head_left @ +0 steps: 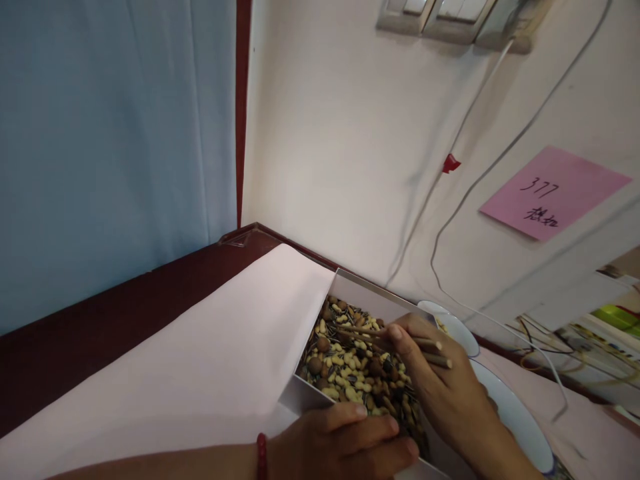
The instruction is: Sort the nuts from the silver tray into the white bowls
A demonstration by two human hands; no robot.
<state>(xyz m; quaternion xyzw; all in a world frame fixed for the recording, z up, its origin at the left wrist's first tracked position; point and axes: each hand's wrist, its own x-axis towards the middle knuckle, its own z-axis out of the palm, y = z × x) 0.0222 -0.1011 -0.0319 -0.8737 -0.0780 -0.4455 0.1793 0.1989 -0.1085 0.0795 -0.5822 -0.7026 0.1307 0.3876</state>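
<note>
A white box (350, 287) full of mixed nuts and seeds (350, 367) stands on a pale pink sheet on the table. My right hand (440, 387) grips a pair of wooden chopsticks (360, 331) whose tips reach left into the mix. My left hand (345, 443), with a red bracelet at the wrist, lies curled over the box's near edge and holds it steady.
White plates (515, 413) lie just right of the box, partly behind my right hand. A dark red table edge (100, 320) runs along a blue curtain at left. On the wall hang white cables (475, 187), a pink note (553, 193) and sockets (450, 17).
</note>
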